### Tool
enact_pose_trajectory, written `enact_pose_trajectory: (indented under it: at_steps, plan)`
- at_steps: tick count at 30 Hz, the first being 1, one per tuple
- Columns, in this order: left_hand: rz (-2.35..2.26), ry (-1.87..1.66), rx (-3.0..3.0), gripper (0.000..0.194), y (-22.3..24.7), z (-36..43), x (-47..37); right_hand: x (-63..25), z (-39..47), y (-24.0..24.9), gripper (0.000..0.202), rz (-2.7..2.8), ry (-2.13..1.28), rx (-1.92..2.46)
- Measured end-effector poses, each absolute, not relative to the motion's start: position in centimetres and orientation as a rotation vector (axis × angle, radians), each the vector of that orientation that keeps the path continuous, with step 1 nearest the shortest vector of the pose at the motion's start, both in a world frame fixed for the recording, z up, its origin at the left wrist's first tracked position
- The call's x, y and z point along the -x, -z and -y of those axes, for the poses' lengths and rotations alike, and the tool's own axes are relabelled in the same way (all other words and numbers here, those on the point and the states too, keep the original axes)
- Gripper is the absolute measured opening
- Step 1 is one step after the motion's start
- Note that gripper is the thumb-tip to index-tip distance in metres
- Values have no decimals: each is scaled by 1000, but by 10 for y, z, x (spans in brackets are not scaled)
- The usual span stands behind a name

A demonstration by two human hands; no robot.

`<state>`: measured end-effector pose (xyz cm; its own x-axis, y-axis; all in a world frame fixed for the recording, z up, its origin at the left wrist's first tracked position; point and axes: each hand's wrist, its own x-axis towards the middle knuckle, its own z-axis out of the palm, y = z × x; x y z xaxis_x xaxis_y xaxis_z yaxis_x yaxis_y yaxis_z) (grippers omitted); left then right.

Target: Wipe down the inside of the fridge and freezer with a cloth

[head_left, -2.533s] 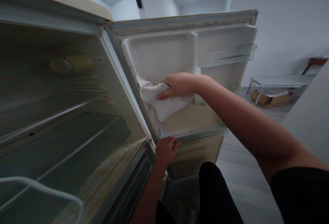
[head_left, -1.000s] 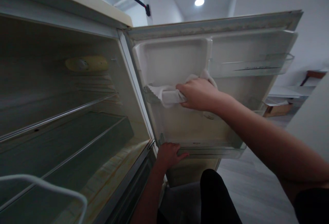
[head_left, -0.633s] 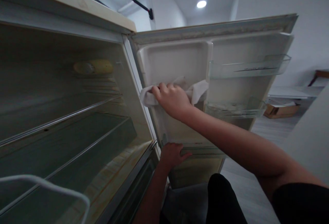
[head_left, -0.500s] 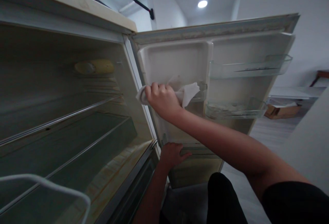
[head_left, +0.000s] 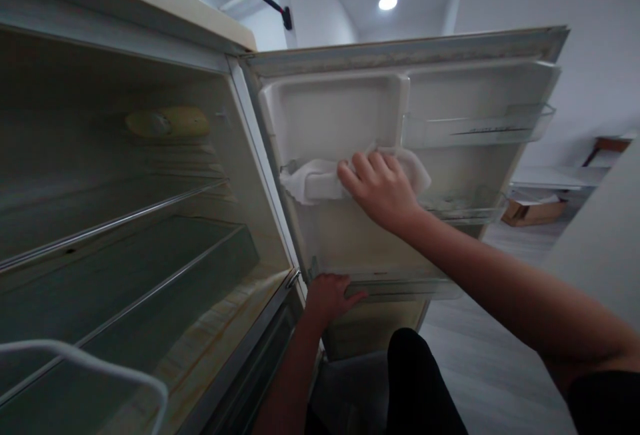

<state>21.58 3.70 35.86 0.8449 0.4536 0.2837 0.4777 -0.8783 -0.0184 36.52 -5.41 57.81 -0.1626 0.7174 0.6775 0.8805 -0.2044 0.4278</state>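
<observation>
My right hand [head_left: 383, 188] is closed on a white wiping cloth [head_left: 317, 182]. It presses the cloth along a narrow shelf on the inner side of the open refrigerator door [head_left: 340, 108]. Part of the cloth trails left of my fingers toward the hinge side, and the rest bunches up behind my knuckles. Lower down, my left hand [head_left: 330, 296] rests at the hinge-side end of a clear lower door shelf [head_left: 395, 285]. Its thumb sticks out to the right, apart from the fingers, and it holds nothing that I can see.
The refrigerator's stained interior, with a glass shelf [head_left: 115, 275] and a yellowed lamp cover [head_left: 167, 122], is at left. A white curved bar [head_left: 90, 360] crosses the lower left corner. Clear bins [head_left: 470, 130] line the door's far side. A cardboard box [head_left: 533, 210] sits beyond the door.
My right hand has slid to the right along the door shelf with the cloth, away from the hinge side. My left hand has stayed at the lower shelf. The view has shifted slightly.
</observation>
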Motion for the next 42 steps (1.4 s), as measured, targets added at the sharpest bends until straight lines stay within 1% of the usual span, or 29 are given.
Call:
enact_pose_trajectory:
  at_steps: [3, 6, 12, 16, 23, 28, 32, 37, 42]
  plan:
    - [756, 422, 2927, 64, -360, -33, -220, -385, 66, -576, 36, 1798, 1292, 1952]
    - [777, 412, 2919, 63, -361, -30, -225, -385, 61, -573, 34, 1770, 1274, 1969]
    - [835, 390, 2910, 62, -360, -27, -232, -341, 23, -576, 34, 1872, 1313, 1846]
    - [843, 376, 2906, 62, -361, -26, -232, -307, -1, -579, 34, 1902, 1281, 1764]
    - [815, 378, 2921, 62, -364, -29, -226, -286, -15, -577, 36, 1866, 1242, 1793]
    - [801, 396, 2925, 64, -361, -32, -223, -306, -3, -575, 41, 1917, 1263, 1758]
    - [799, 408, 2920, 64, -359, -32, -225, -333, 10, -571, 36, 1848, 1273, 1801]
    - [816, 408, 2904, 66, -358, -30, -231, -374, 24, -562, 28, 1677, 1386, 1725]
    - [836, 397, 2899, 65, -358, -29, -236, -414, 40, -560, 24, 1684, 1506, 1706]
